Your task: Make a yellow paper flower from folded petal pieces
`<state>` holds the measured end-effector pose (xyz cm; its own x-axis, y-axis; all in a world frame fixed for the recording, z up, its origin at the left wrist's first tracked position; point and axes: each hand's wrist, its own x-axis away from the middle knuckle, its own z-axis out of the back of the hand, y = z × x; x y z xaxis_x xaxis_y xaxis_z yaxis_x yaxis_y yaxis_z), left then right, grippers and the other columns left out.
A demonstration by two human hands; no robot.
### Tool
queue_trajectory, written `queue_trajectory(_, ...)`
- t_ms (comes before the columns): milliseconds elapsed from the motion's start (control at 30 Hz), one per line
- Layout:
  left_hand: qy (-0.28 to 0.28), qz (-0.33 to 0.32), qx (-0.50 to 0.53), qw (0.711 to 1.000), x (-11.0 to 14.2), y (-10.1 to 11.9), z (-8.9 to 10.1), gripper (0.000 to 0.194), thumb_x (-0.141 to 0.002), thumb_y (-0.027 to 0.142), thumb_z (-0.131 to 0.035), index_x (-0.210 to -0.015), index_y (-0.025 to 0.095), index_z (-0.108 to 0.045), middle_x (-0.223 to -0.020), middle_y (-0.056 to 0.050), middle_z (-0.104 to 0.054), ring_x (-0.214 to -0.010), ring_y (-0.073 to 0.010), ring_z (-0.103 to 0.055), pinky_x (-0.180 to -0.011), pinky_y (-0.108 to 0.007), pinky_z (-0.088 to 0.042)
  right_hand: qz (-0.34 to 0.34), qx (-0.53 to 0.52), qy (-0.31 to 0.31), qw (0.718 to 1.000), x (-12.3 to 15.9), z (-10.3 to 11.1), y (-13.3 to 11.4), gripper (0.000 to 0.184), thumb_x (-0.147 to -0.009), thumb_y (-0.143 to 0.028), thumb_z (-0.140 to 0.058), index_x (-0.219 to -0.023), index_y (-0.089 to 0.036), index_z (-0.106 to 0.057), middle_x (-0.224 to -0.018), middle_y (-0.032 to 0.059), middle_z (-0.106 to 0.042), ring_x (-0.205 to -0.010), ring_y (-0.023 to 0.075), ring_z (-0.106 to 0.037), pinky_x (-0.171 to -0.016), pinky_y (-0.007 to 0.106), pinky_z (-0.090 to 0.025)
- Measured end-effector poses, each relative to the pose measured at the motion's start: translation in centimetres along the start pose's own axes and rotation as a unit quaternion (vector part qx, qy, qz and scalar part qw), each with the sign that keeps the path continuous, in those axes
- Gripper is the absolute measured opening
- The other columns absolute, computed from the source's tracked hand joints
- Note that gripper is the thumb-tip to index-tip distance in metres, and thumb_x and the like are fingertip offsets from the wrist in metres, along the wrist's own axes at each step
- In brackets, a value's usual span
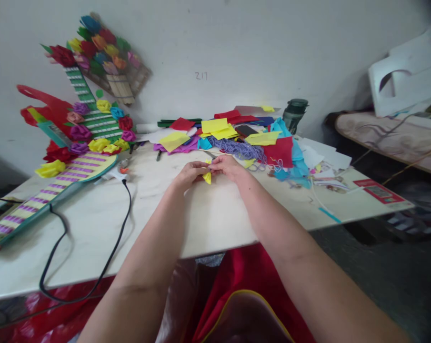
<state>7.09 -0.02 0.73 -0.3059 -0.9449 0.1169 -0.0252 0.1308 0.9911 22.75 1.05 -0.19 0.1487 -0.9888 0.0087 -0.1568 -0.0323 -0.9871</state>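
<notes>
Both hands meet over the table in the middle of the view, around a small gathered piece of yellow paper (207, 178). My left hand (192, 174) is closed on the paper's side, fingers pinched. The fingertips of my right hand (226, 166) are pinched together at the paper's upper end, touching my left fingers. Whether a thread lies between the fingertips is too small to tell. Just behind the hands lie a heap of purple yarn (238, 148) and scissors (260, 166) with light handles.
Coloured paper sheets (215, 126) and a green bottle (295, 115) stand at the back. At the left are a white glue gun (112, 174) with a looping black cord (120, 228) and a striped board (63, 183) with paper flowers. Paper scraps (327, 180) lie right.
</notes>
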Motion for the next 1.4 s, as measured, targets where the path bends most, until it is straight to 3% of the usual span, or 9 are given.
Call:
queue_trajectory(233,-0.034,0.0,0.071,0.997,-0.2,-0.3,0.5,0.025,-0.058,0.008,-0.067,-0.082,0.009,-0.063,-0.072,-0.009,-0.069,-0.066,-0.018,-0.066,-0.065,-0.028,-0.052,0.004,0.027,-0.001,1.0,0.6,-0.6,-0.7,0.022,-0.061,0.002,-0.067,-0.06,-0.015,-0.053,-0.049,-0.0043,-0.06,-0.044,0.0088,-0.057,-0.051,0.022,-0.052)
queue_trajectory(500,-0.03,0.007,0.09,0.995,-0.2,-0.2,0.4,0.019,-0.058,0.008,-0.066,-0.077,0.008,-0.065,-0.068,-0.008,-0.067,-0.063,-0.0171,-0.065,-0.065,-0.028,-0.052,0.115,0.14,0.025,0.983,-0.2,-0.9,-0.4,0.016,-0.058,-0.004,-0.067,-0.059,-0.015,-0.056,-0.052,-0.0046,-0.057,-0.049,0.0108,-0.055,-0.058,0.027,-0.05)
queue_trajectory(667,-0.002,-0.02,0.086,0.996,-0.5,-0.4,0.5,0.016,-0.059,0.014,-0.067,-0.074,0.008,-0.065,-0.068,-0.006,-0.066,-0.062,-0.0151,-0.063,-0.059,-0.025,-0.051,0.231,0.28,0.051,0.93,-1.0,-1.1,0.1,0.011,-0.062,-0.004,-0.063,-0.066,-0.014,-0.064,-0.065,0.0003,-0.064,-0.063,0.0131,-0.059,-0.067,0.027,-0.048)
queue_trajectory(800,0.004,-0.019,0.092,0.996,-0.9,-0.4,0.6,0.014,-0.062,0.016,-0.066,-0.074,0.009,-0.065,-0.071,-0.006,-0.067,-0.063,-0.0136,-0.062,-0.062,-0.024,-0.052,0.298,0.367,0.068,0.879,-1.2,-1.3,0.6,0.02,-0.068,-0.005,-0.057,-0.078,-0.016,-0.07,-0.079,0.0026,-0.069,-0.076,0.0155,-0.062,-0.075,0.028,-0.048)
queue_trajectory(933,0.002,-0.014,0.102,0.995,-0.9,-0.3,0.5,0.012,-0.065,0.016,-0.064,-0.075,0.01,-0.066,-0.072,-0.006,-0.067,-0.067,-0.014,-0.063,-0.067,-0.025,-0.053,0.325,0.446,0.086,0.83,-0.7,-1.6,0.4,0.022,-0.072,-0.006,-0.056,-0.082,-0.019,-0.071,-0.088,0.004,-0.07,-0.087,0.0182,-0.062,-0.083,0.03,-0.046)
queue_trajectory(1033,0.012,-0.009,0.111,0.994,-0.7,-0.1,0.3,0.011,-0.065,0.014,-0.064,-0.076,0.01,-0.065,-0.072,-0.005,-0.067,-0.068,-0.0135,-0.063,-0.068,-0.024,-0.053,0.322,0.482,0.089,0.81,-0.2,-1.9,-0.1,0.023,-0.074,-0.006,-0.055,-0.084,-0.019,-0.071,-0.092,0.0059,-0.07,-0.091,0.02,-0.061,-0.084,0.031,-0.044)
queue_trajectory(1200,0.035,0.0,0.109,0.993,-0.7,0.0,0.3,0.01,-0.064,0.014,-0.063,-0.073,0.01,-0.065,-0.068,-0.005,-0.066,-0.064,-0.0137,-0.062,-0.063,-0.024,-0.052,0.312,0.476,0.093,0.817,0.1,-2.2,-0.3,0.022,-0.074,-0.006,-0.054,-0.084,-0.018,-0.07,-0.093,0.0081,-0.069,-0.092,0.0216,-0.06,-0.084,0.033,-0.044)
queue_trajectory(1400,0.046,-0.038,0.111,0.992,-1.3,-0.7,0.6,0.015,-0.057,0.016,-0.067,-0.07,0.009,-0.065,-0.064,-0.005,-0.065,-0.062,-0.0148,-0.061,-0.062,-0.026,-0.051,0.259,0.323,0.1,0.905,-0.8,-2.2,0.5,0.015,-0.068,-0.009,-0.061,-0.077,-0.019,-0.068,-0.077,0.0021,-0.068,-0.074,0.0161,-0.061,-0.076,0.03,-0.047)
